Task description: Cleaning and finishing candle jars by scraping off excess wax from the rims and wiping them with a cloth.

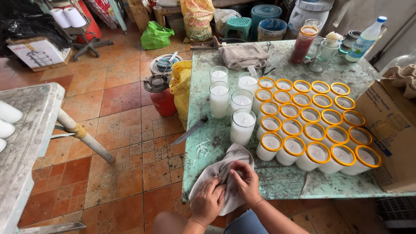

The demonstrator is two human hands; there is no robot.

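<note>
Both hands working grey rag (225, 173) at near edge of green worktop (277, 182) — left hand (209, 200) clutching cloth, right hand (245, 178) pinching fold; glass candles (242, 125) plain, rimmed candles (303, 125) lined up — cannot tell how many wiped

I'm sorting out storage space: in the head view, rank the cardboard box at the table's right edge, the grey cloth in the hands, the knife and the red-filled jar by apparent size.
1. Cardboard box, partly cut off by the frame.
2. Grey cloth, nearest the camera, so possibly flattered.
3 and 4. Knife and red-filled jar look alike; the jar sits farther off, so no ranking.
</note>
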